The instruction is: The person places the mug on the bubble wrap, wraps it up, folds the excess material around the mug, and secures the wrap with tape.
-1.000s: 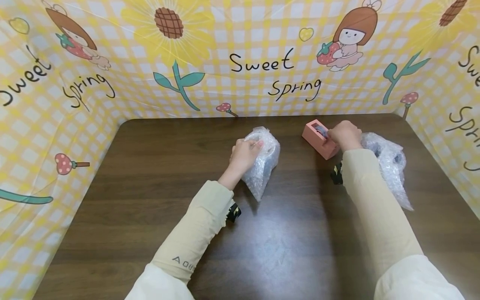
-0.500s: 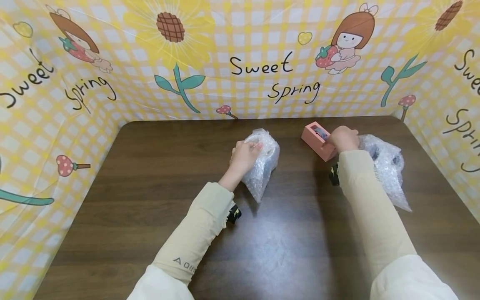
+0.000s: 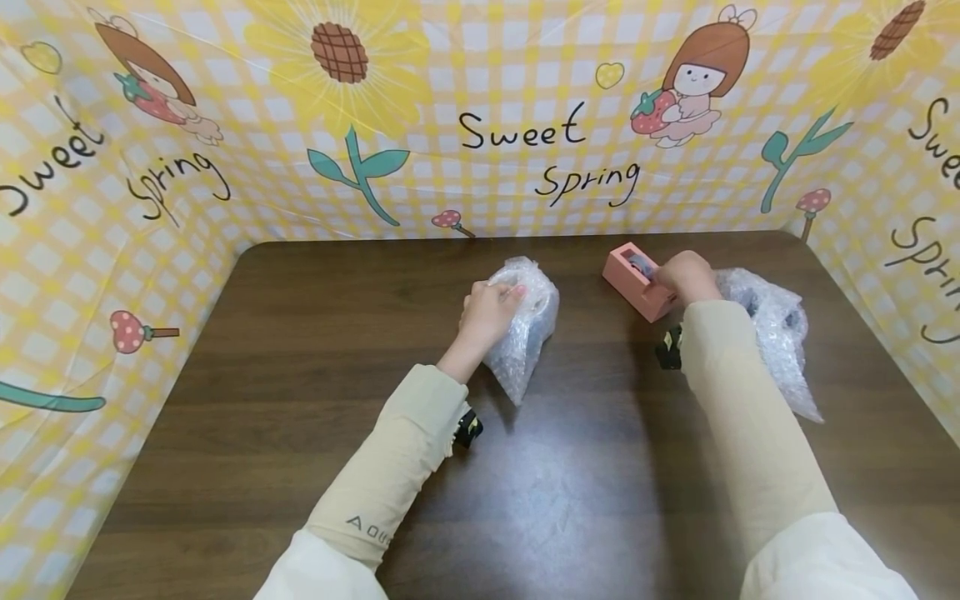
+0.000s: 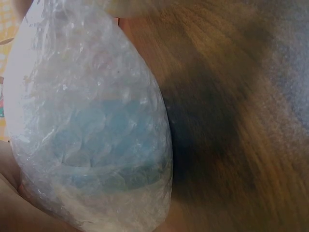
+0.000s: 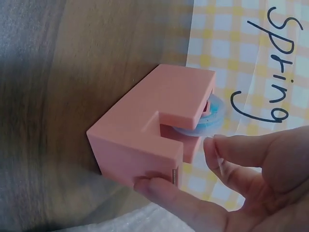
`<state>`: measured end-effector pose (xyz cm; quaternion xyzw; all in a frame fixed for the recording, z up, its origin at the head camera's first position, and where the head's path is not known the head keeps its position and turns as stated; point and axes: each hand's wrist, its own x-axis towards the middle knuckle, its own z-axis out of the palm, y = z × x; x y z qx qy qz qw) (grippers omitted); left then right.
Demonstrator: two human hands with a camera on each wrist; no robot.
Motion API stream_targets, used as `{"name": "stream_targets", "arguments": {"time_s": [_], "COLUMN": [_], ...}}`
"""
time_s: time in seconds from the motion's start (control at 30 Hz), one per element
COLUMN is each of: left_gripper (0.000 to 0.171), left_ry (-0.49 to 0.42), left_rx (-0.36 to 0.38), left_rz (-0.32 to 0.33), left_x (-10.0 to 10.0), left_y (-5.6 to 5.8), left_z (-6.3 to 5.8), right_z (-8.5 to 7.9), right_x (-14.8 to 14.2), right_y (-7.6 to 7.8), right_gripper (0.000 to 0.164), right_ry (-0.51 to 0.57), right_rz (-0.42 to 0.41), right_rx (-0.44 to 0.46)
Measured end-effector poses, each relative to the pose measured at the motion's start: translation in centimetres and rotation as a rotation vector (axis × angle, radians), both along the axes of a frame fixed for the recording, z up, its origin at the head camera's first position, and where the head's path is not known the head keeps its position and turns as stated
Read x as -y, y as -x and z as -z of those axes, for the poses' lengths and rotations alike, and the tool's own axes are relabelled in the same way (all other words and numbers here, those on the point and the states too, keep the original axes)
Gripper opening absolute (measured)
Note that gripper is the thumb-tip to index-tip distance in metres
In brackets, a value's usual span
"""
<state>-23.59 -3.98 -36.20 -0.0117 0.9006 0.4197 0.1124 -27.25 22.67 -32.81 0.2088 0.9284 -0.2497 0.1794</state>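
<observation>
A bubble-wrapped bundle [image 3: 532, 325] stands on the table, pointed at its lower end; something blue shows through the wrap in the left wrist view. My left hand [image 3: 487, 312] grips its upper left side. Back right, a pink tape dispenser [image 3: 636, 283] with a clear bluish tape roll [image 5: 212, 118] sits on the table. My right hand [image 3: 686, 277] is at its front end. In the right wrist view, one finger touches the dispenser beside the cutter, while two others pinch what looks like a thin clear strip of tape [image 5: 220, 165].
A second bubble-wrapped bundle [image 3: 780, 333] lies to the right, partly behind the right forearm. The dark wooden table [image 3: 300, 333] is bounded at the back and sides by a yellow checked cloth [image 3: 495, 75].
The right hand has shifted slightly at the dispenser's front end. The left hand and its bundle stay in place; the whole head view dips slightly.
</observation>
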Motion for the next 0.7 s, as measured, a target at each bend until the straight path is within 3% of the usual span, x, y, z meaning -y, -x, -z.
{"name": "stream_targets", "arguments": {"time_s": [0.47, 0.7], "left_gripper": [0.044, 0.044], "left_ry": [0.008, 0.013], "left_rx": [0.007, 0.009], "left_rz": [-0.008, -0.005], "left_x": [-0.2, -0.3], "left_y": [0.1, 0.3], "left_z": [0.0, 0.2], "right_z": [0.5, 0.8], "right_x": [-1.8, -1.9], "right_y": [-0.8, -1.5], "right_gripper": [0.025, 0.032], "right_ry": [0.364, 0.456], "right_rz": [0.158, 0.180], "right_rx": [-0.087, -0.091]}}
